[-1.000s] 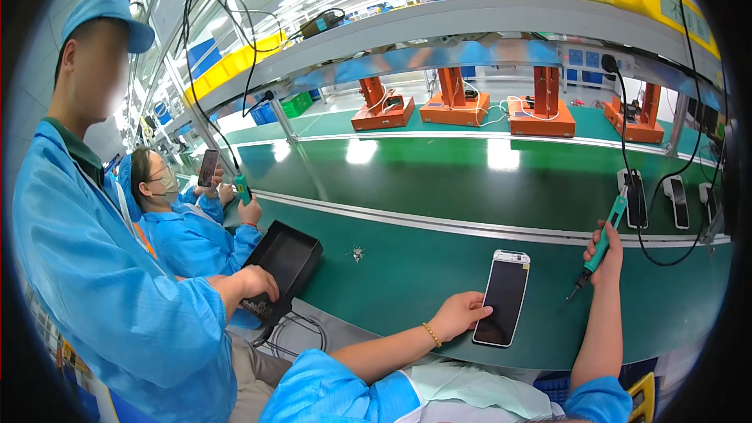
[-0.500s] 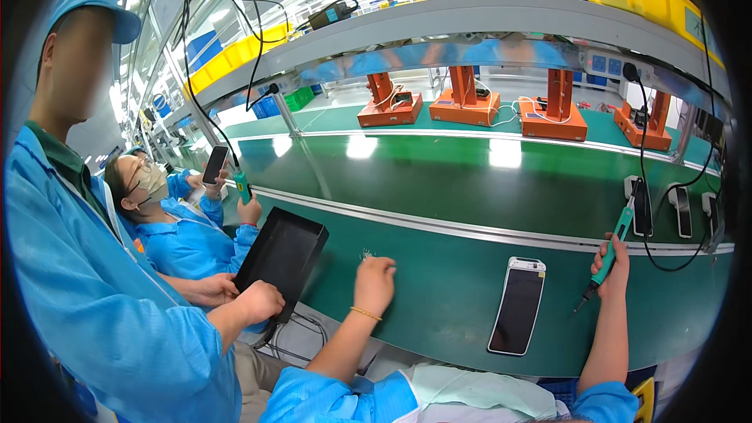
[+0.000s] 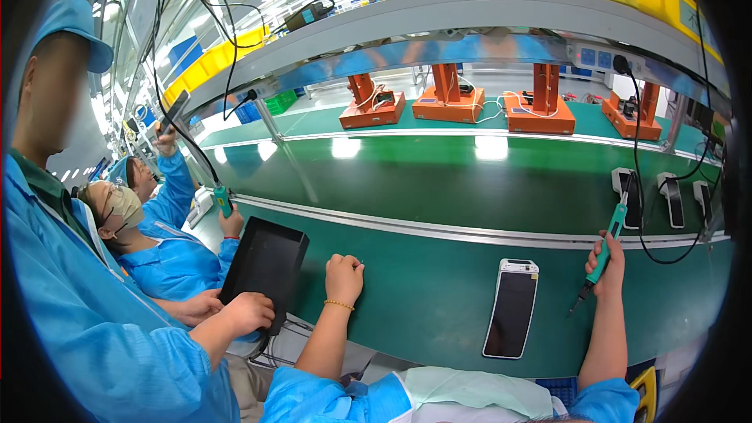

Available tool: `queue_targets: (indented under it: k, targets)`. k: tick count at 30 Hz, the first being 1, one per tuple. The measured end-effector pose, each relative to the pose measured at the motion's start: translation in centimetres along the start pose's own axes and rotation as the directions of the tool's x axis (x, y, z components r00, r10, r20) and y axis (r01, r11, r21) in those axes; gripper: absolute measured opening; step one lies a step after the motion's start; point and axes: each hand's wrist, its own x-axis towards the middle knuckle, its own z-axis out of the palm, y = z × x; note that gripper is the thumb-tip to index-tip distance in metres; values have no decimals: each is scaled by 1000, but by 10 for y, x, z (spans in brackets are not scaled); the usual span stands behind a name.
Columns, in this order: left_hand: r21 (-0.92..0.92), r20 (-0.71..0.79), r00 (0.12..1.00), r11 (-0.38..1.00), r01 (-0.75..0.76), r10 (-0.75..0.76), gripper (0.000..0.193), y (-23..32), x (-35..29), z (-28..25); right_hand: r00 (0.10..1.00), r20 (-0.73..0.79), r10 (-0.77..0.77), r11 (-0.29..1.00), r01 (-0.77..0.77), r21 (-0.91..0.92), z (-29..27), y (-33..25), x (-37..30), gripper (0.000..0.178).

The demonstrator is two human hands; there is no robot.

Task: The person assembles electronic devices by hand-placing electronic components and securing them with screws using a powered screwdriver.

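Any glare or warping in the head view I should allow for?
Head view: white glare patches on the green strip; the grey shelf bows in an arc; black rounds off the corners. Also in the head view, the phone screen is dark without strong glare.

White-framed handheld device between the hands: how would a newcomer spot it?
On the green bench top, look between the person's left hand and right hand. The white-framed, dark-screened device lies there; similar white-cased devices lie beyond the silver metal rail.
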Motion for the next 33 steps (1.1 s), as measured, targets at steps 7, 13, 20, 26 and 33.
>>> queue_targets:
  k: [7, 13, 20, 26, 33]
  targets:
    - [102, 23, 988, 983, -154, 153, 7, -5, 7, -2, 999, 35, 29, 999, -30, 31, 4, 2, 4, 31]
    - [-82, -43, 999, 997, -5, 1, 9, 9, 13, -8, 1000, 17, 1, 1000, -1, -8, 3, -1, 2, 30]
    - [-167, 17, 1000, 986, 26, -23, 11, 7, 1, -19, 1000, 17, -7, 1000, 7, -22, 3, -1, 1, 30]
    - [-685, 415, 896, 594, 422, -159, 8, 37, -10, -29, 1000, 13, -4, 1000, 5, -25, 0, -2, -1, 30]
    - [-514, 793, 583, -317, 797, 179, 10, 77, -29, -16, 991, 122, 55, 994, -66, 91, 3, 5, 3, 33]
